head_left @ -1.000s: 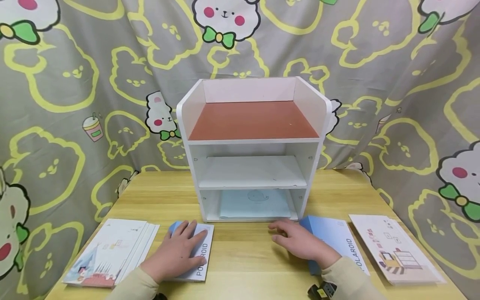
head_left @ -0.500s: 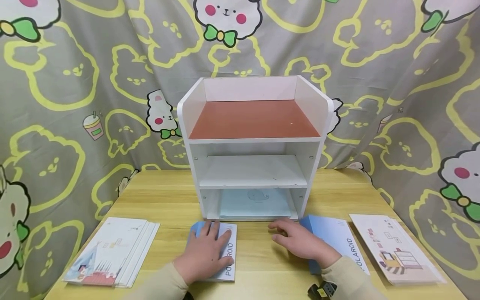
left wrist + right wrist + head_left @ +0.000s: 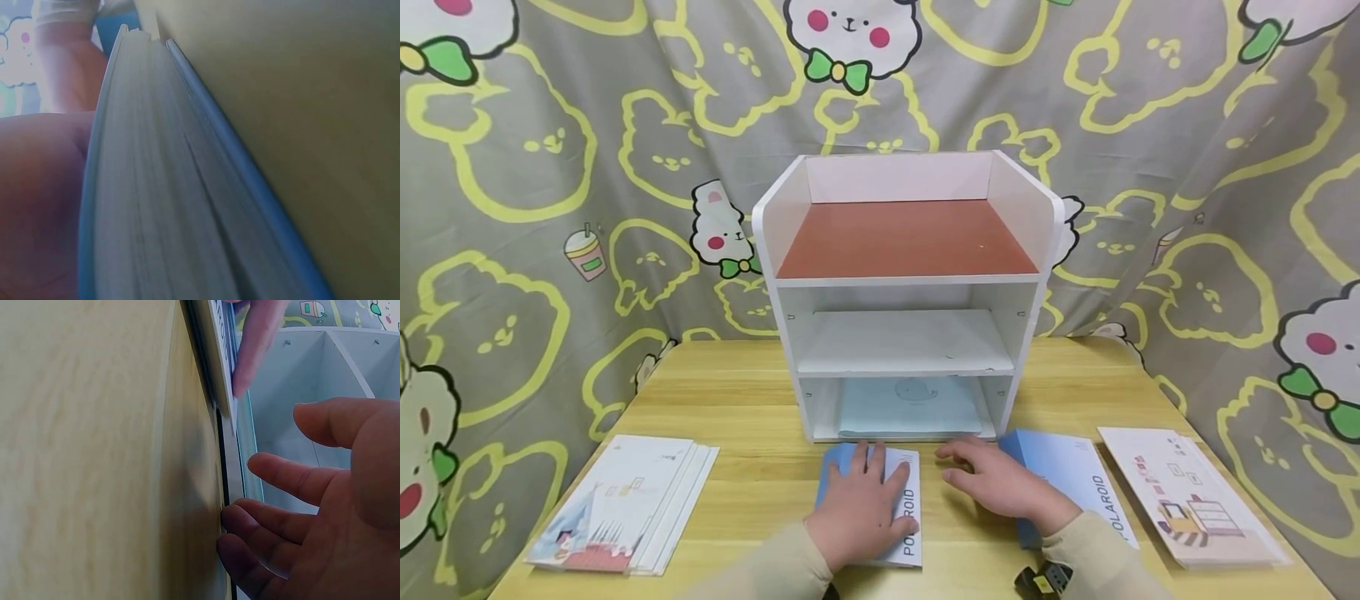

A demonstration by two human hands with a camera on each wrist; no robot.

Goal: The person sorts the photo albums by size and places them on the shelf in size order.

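Note:
My left hand (image 3: 861, 504) lies on top of a blue-and-white POLAROID book (image 3: 912, 500), its fingers spread and mostly straight over the cover. The book's page edges (image 3: 156, 162) and blue covers fill the left wrist view. To the right, my right hand (image 3: 1000, 483) hangs with loosely bent fingers and nothing in them. It is just left of a second POLAROID book (image 3: 1086, 475), and its forearm hides part of that cover. In the right wrist view, the thumb (image 3: 331, 422) stands apart from the fingers near the tabletop.
A white shelf unit (image 3: 906, 371) stands behind the hands, with a light-blue item (image 3: 910, 408) bearing a whale drawing on its bottom level. Illustrated books (image 3: 625, 492) lie at the table's left, and more books (image 3: 1187, 492) at the right. A patterned curtain (image 3: 647, 192) hangs behind.
My left hand has slid the POLAROID book rightward across the table, from near the left books to in front of the shelf unit. The right hand has stayed in place.

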